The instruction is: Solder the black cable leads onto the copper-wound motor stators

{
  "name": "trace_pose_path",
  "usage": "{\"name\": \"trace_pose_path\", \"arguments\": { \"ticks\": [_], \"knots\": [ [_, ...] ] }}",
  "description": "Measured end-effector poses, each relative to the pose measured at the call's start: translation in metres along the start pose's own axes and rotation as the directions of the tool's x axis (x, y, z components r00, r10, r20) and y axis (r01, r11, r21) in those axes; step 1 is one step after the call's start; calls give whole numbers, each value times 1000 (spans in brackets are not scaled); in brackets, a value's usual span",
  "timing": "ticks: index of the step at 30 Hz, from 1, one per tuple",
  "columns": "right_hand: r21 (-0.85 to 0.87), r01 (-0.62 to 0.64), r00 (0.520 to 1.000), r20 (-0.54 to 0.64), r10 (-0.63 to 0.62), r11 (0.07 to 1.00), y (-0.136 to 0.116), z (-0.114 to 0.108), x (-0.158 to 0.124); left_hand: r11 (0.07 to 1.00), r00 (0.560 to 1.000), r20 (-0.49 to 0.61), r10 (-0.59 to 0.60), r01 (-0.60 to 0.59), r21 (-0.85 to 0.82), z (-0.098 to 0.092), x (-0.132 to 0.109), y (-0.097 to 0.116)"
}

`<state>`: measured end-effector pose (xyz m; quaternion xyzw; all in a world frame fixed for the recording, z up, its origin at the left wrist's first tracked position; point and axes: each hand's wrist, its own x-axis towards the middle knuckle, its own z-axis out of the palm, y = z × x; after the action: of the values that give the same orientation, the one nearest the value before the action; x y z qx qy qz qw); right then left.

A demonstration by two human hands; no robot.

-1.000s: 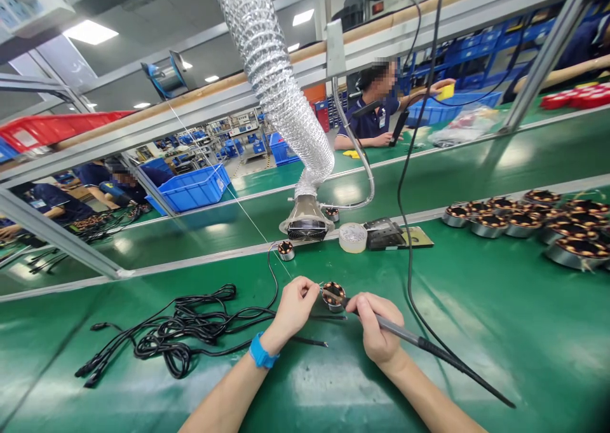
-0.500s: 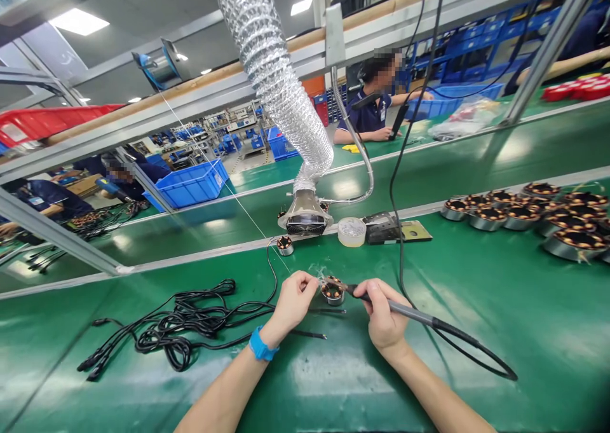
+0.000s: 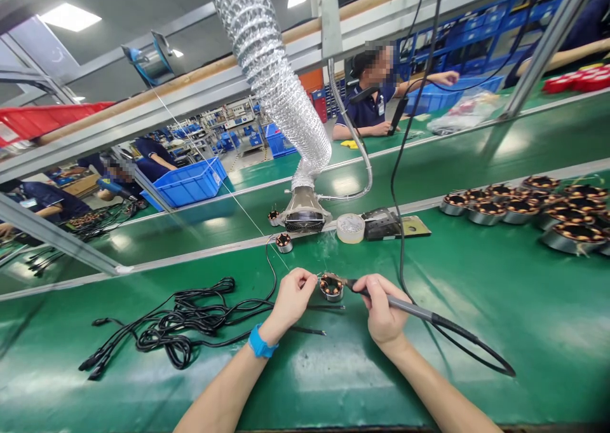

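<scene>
My right hand (image 3: 387, 309) is closed round the grey handle of a soldering iron (image 3: 405, 307). Its tip rests at the upper edge of a small motor stator (image 3: 332, 287) with copper windings and a metal ring, standing on the green bench. On the stator's left, my left hand (image 3: 296, 296), a blue band at its wrist, pinches solder wire (image 3: 248, 215), which runs down from a spool (image 3: 151, 59) on the overhead frame. Faint smoke rises above the stator. Two stripped ends of black power cords (image 3: 204, 322) lie just under and beside my left hand.
An extraction hood (image 3: 305, 213) on a silver duct hangs behind the stator. Near it are another stator (image 3: 284, 243), a round tub (image 3: 351, 228) and a soldering-iron stand (image 3: 382, 224). Several stators (image 3: 521, 212) cover the right side. Co-workers sit beyond the belt, near blue bins (image 3: 188, 184).
The smoke has thinned and drifted up. Both hands hold nearly the same pose at the stator. A stator on the belt now shows left of the hood. A co-worker's arm reaches out over a blue bin.
</scene>
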<state>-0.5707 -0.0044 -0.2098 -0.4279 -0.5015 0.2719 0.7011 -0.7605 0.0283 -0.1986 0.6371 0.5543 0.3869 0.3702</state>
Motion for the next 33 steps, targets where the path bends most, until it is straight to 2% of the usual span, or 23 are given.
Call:
{"name": "trace_pose_path", "arguments": {
  "ticks": [15,21,24,26,28,30,33],
  "knots": [
    [-42,36,999,-15,-37,998,2,1,2,1000,1000,-10,12,-12,10,1,1,-2],
    [-129,100,995,-10,-102,987,-7,-13,18,956,980,-42,196,-182,230,-8,-6,11],
    [-246,264,964,28,-266,933,-16,-32,35,914,964,-76,255,-215,343,-29,-3,18],
    [-331,422,904,80,-421,844,-19,-48,46,880,954,-88,288,-227,416,-54,5,21],
    [-395,551,825,127,-550,735,-17,-65,56,815,956,-36,292,-229,533,-83,19,22],
    [-447,608,773,143,-618,656,-7,-80,62,670,978,60,200,-181,720,-113,37,21],
    [-513,598,760,116,-640,616,17,-95,66,435,1000,-5,10,0,901,-144,71,16]
  ]
}}
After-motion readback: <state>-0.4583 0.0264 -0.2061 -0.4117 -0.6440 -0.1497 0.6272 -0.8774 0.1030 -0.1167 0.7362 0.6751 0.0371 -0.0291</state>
